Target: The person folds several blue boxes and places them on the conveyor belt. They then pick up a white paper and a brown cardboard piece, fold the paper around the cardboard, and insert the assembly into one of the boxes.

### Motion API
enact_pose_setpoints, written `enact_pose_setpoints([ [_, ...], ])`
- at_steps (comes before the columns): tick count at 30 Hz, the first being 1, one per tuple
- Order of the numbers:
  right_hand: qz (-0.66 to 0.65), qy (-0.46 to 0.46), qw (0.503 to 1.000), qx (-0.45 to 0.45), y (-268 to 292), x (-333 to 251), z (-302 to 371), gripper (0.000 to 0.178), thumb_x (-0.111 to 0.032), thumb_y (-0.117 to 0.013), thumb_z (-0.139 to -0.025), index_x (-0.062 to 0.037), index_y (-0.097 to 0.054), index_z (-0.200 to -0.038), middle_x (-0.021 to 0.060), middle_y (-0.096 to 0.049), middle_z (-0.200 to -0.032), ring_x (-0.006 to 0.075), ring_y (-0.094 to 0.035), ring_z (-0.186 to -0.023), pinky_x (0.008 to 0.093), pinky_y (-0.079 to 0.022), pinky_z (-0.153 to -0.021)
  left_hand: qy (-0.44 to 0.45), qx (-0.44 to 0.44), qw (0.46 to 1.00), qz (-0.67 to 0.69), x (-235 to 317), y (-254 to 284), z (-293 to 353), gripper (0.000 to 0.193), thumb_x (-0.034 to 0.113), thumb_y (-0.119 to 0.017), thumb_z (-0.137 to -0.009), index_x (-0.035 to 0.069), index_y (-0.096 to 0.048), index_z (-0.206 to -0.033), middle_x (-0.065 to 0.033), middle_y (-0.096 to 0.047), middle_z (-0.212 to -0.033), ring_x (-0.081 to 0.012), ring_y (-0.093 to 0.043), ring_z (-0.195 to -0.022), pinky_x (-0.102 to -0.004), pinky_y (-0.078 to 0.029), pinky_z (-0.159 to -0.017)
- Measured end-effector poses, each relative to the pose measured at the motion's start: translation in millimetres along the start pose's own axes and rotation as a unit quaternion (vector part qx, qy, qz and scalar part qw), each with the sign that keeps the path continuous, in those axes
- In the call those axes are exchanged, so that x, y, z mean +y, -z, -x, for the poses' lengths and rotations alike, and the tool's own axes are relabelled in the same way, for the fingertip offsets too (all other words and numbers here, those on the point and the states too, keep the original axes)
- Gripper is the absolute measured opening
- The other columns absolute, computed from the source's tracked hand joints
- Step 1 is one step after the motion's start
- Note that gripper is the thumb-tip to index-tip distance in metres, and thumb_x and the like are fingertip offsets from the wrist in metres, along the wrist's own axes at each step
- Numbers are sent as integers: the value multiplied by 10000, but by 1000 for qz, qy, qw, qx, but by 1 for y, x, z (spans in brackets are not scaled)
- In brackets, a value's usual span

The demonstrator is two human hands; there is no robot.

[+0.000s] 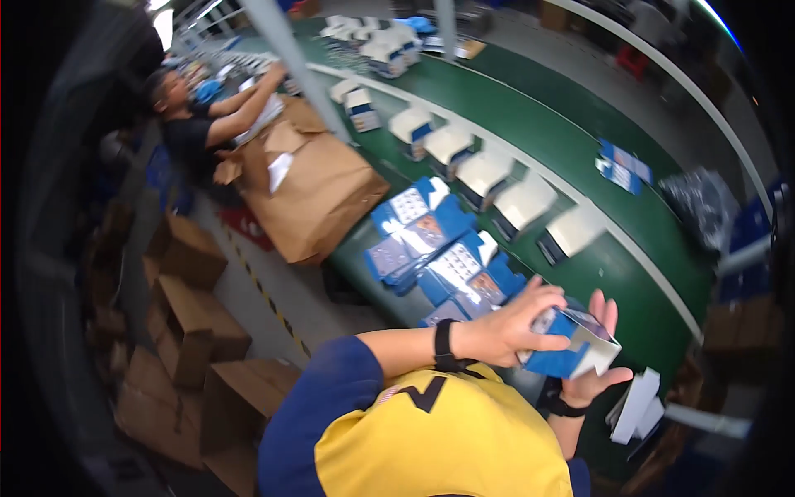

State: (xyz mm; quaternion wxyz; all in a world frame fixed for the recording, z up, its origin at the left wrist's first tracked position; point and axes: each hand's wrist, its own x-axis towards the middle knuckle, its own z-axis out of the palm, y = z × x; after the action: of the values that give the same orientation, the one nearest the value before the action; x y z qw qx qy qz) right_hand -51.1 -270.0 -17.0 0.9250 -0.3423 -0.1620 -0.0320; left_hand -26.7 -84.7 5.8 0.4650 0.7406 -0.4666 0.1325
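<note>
My left hand (525, 325) is closed on a small blue and white cardboard box (556, 356), thumb across its side. Its upper end looks open, with flaps standing up. My right hand (591, 383) cradles the same box from behind and below, its fingertips showing past the far edge and its thumb sticking out to the right. To the left of my hands, flat unfolded blue box blanks (458, 269) lie in overlapping piles on the bench. Beyond them a row of formed boxes with cream tops (524, 203) stands along the green conveyor belt (571, 124).
A large brown paper-covered carton (319, 186) stands at the left, beside a co-worker (195, 124) with arms stretched over the line. Empty brown cartons (195, 323) crowd the floor. White card pieces (638, 406) lie to my right, near a clear plastic bag (702, 203).
</note>
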Motion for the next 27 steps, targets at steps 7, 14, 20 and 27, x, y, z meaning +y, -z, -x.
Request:
enact_pose_setpoints([
  [7, 240, -26, 970, 10, 8, -10, 1, 768, -281, -660, -825, -59, -224, -1417, 159, -402, -1338, 291, -395, -1230, 426, -288, -1063, 97, 27, 991, 84, 8, 8, 12, 590, 258, -848, -553, 100, -552, -1039, -247, -358, -1241, -437, -427, -1127, -525, -330, -995],
  [14, 367, -13, 930, -32, -19, 2, -4, 657, -88, -653, -809, -55, -324, -1377, 167, -422, -1340, 295, -427, -1225, 416, -287, -1066, 54, 5, 999, 1, 4, 29, 13, 637, 279, -864, -520, 95, -534, -1034, -244, -361, -1240, -445, -440, -1097, -469, -400, -922],
  [20, 340, -14, 935, -105, -25, -6, -4, 399, -108, -665, -811, -46, -577, -1195, 249, -399, -1374, 338, -368, -1302, 413, -312, -1045, 16, 1, 997, 81, 0, 39, 13, 686, 317, -847, -571, 122, -493, -1125, -228, -387, -1232, -426, -452, -1072, -491, -371, -946],
  [27, 504, -85, 859, -46, -41, -7, -15, 567, -134, -761, -713, -105, -562, -1242, 172, -590, -1192, 259, -611, -1047, 329, -483, -860, 21, -58, 996, 68, -10, 40, 12, 856, 260, -862, -554, 169, -405, -1272, -177, -390, -1257, -383, -412, -1181, -583, -223, -1050],
])
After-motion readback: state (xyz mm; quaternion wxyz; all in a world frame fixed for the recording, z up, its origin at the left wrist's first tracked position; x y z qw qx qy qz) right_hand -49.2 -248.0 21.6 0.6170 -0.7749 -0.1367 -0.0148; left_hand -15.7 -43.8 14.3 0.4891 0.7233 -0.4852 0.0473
